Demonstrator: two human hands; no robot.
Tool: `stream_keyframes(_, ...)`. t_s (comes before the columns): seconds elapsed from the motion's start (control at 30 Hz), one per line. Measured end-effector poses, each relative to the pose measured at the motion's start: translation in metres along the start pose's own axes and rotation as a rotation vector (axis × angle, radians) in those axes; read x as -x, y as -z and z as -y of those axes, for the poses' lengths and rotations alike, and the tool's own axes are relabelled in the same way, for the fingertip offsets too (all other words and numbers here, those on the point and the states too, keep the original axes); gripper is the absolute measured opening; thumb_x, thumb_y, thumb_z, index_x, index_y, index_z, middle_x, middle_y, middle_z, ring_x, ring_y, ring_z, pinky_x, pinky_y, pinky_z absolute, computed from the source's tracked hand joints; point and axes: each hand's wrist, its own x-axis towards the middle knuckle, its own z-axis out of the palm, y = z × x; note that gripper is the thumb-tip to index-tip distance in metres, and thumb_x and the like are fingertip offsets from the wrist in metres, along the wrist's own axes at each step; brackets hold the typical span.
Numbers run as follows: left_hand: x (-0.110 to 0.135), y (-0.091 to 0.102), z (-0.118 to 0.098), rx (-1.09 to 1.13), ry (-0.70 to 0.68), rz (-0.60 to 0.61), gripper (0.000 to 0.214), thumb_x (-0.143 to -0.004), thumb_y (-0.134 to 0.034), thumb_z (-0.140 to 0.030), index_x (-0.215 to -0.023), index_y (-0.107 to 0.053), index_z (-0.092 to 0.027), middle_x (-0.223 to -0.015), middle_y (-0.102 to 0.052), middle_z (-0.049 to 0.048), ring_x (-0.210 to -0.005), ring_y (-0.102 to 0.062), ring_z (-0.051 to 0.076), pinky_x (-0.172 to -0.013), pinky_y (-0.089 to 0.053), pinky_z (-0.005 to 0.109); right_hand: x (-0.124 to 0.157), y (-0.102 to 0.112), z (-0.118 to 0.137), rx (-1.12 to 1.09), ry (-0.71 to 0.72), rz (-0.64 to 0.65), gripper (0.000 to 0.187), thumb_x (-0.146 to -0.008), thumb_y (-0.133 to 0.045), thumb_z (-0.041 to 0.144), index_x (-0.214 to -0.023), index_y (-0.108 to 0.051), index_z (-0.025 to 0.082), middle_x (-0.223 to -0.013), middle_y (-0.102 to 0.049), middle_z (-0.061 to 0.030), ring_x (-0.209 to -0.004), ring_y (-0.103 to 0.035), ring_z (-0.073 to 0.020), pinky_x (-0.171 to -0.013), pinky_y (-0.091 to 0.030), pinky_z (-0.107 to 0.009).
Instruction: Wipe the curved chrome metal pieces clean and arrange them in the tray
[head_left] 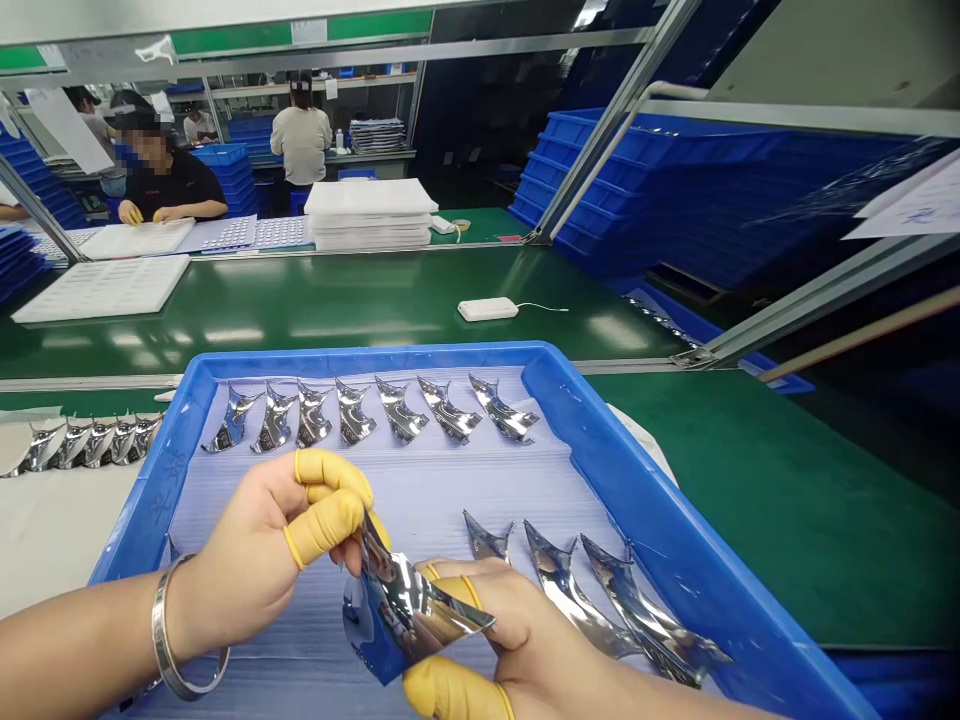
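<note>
Mirror-chrome curved piece pinched between both hands, grip closed from each side: left hand in yellow finger cots, metal bangle at the wrist, right hand just beneath. Directly below, ribbed plastic sheet in a blue tray, three more pieces beside the right hand, seven pieces in a row beyond. Farther off, green desk, white box, a co-worker at white trays.

Mount: on the person's head, above the near side of the blue plastic tray
Facing: forward and down, across the tray toward the green conveyor belt beyond it
Nearness: close, with the left hand and right hand low in frame over the tray
</note>
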Motion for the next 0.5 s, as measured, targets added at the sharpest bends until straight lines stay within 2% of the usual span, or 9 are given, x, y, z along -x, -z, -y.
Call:
stream_keyframes(0.37, 0.004, -0.001, 0.003, 0.003, -0.025, 0.023, 0.012, -0.078, -0.061, -0.027, -0.078, -0.057, -0.015, -0.067, -0.065, 0.0037, -0.06, -0.056, 0.01, -0.057, -0.044, 0.02, 0.01, -0.007, -0.004, 0.119, -0.012, -0.15, 0.04, -0.083, -0.052, 0.051, -0.062, -0.052, 0.017, -0.064, -0.053, -0.0029, -0.065, -0.051, -0.0154, -0.067, -0.045, -0.025)
stream_keyframes(0.5, 0.0, 0.0, 0.005, 0.026, -0.007, 0.017, 0.014, -0.079, -0.061, -0.028, -0.078, -0.056, -0.015, -0.068, -0.066, 0.0039, -0.057, -0.055, 0.009, -0.055, -0.042, 0.019, 0.011, -0.006, -0.002, 0.128, -0.019, -0.174, 0.032, -0.085, -0.052, 0.045, -0.069, -0.059, 0.017, -0.069, -0.058, -0.0048, -0.067, -0.054, -0.0161, -0.068, -0.047, -0.026)
